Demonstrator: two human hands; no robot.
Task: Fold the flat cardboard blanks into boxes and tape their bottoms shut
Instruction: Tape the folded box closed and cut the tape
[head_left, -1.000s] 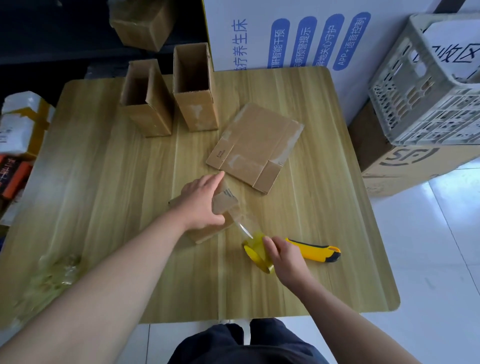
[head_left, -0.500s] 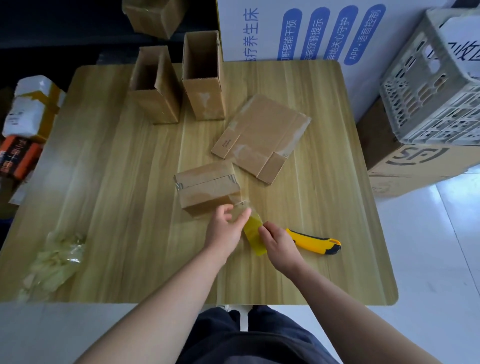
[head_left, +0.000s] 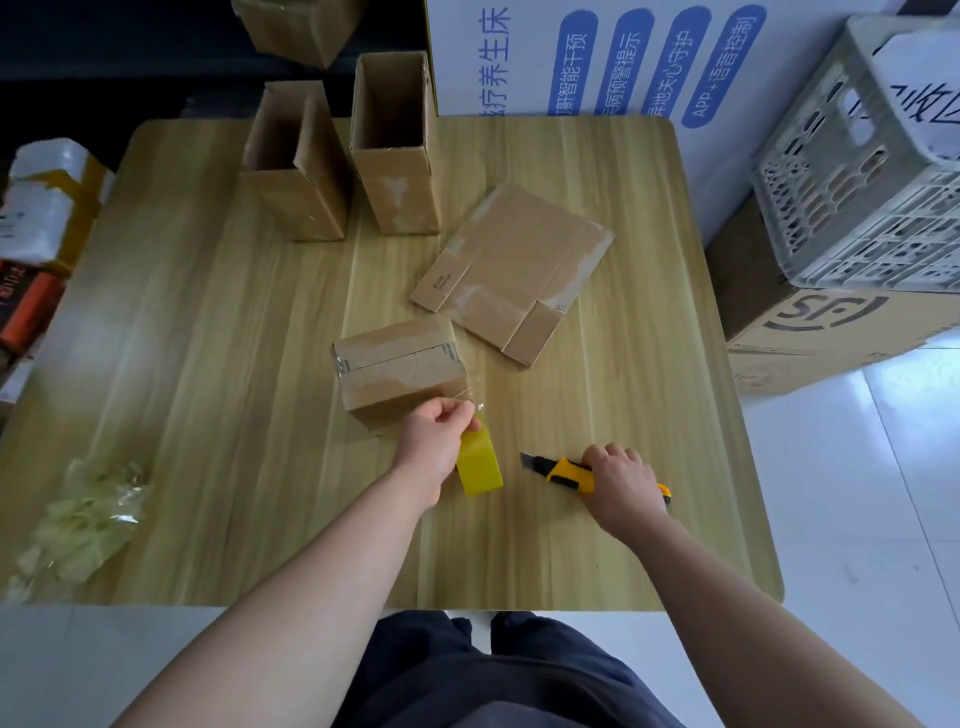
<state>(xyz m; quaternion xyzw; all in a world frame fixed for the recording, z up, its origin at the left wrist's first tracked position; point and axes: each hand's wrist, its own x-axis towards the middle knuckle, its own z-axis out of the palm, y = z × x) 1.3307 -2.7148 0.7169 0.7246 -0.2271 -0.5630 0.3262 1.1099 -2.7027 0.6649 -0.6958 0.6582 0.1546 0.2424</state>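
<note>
Fingers (head_left: 456, 414) pinching tape (head_left: 480, 467) at box (head_left: 400, 366) edge, knife (head_left: 563, 473) gripped

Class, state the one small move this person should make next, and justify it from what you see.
Probably bring the utility knife to the tape and cut it: the right hand grips the knife, the left hand pinches the tape, which runs uncut from the box to the tape roll.

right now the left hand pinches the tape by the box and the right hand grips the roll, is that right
No: the right hand grips the knife, not the roll, which sits beside the left hand. The left hand does pinch the tape by the box. The head view shows it.
</note>
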